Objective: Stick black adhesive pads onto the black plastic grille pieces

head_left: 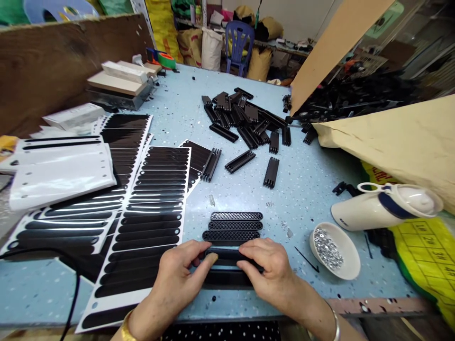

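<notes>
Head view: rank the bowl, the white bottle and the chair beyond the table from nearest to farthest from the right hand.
1. Bowl: to the right of the right hand.
2. Bottle: farther right, past the bowl.
3. Chair: beyond the far edge of the table.

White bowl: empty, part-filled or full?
Part-filled: small silvery metal parts cover one side of the white bowl, and bare inner wall shows beside them.

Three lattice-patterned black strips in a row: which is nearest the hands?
The near strip, lowest in the picture. Its left end juts past those of the middle strip and far strip.
</notes>
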Tool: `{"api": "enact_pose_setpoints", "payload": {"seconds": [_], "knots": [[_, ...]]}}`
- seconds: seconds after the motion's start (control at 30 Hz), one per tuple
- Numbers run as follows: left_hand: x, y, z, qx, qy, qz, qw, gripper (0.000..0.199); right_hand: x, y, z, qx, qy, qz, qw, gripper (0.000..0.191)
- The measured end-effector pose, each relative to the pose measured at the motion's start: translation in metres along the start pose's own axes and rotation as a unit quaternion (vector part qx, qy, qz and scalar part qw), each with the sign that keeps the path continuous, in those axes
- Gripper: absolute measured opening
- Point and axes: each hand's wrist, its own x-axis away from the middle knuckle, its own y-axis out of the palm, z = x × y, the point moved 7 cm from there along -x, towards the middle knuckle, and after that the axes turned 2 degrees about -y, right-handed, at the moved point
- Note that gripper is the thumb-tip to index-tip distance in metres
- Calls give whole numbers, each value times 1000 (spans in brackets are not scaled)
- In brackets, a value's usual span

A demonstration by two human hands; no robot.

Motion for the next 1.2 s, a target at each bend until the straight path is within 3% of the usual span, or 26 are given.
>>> {"api": "enact_pose_setpoints", "payload": {"seconds": [0.23,0.37,0.6,0.77,0.93,1.2], "knots": [[-9,4,-12,70,-71,-67,993,16,2,1,2,7,12,5,1000,14],[-15,6,-9,84,-67,-92,990,20,2,2,1,5,10,1,1000,14],[-10,4,-4,37,-41,-72,996,32,2,2,5,-12,15,16,1000,13],[-6,3,-3,29,-2,-47,998,19,2,-1,7,-38,28,33,998,13],[-8,0,1,30,25,-20,999,20,7,-5,16,-104,73,68,990,13],[-9,-2,2,25,44,-2,999,17,11,-4,23,-161,110,49,979,17]]}}
